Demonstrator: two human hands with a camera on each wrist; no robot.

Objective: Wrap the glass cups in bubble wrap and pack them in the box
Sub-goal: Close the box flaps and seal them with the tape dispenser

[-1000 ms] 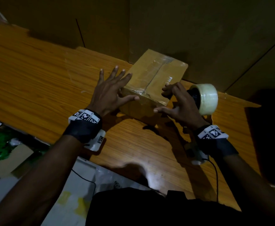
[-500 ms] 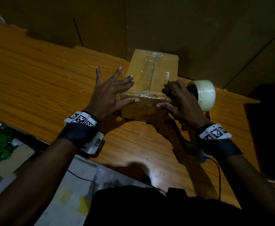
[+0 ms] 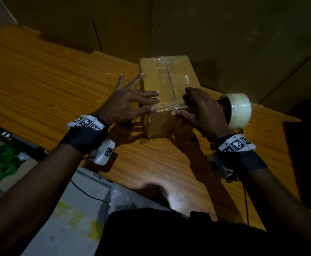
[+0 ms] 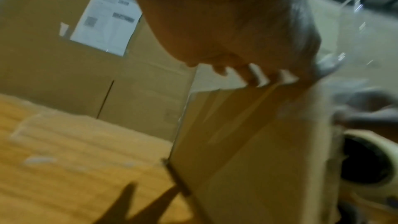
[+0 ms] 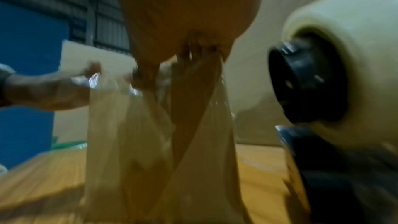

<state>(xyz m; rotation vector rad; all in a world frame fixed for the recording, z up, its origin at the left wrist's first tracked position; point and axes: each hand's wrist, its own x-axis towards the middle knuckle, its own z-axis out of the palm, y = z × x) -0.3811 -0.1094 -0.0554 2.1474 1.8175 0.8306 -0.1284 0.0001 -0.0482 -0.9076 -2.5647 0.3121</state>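
While hands [image 3: 169,108] steady it, box [image 3: 169,78] points away.

Matt brown cardboard box [image 3: 169,85], glossy clear tape along seam; tape roll [image 3: 240,109] shiny plastic; table [image 3: 40,80] grained wood.

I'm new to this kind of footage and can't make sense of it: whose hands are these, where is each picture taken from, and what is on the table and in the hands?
No machine here: a person works with bare hands, wearing a camera on the head and one on each wrist. The head view looks down on both hands; the two blurry close-ups look along each hand from its wrist band.

On the wooden table stands a closed cardboard box with clear tape along its top seam. The left hand lies with spread, straight fingers against the box's near top edge. The right hand grips a tape dispenser carrying a roll of clear tape and works at that same edge. No glass cups or bubble wrap are visible.
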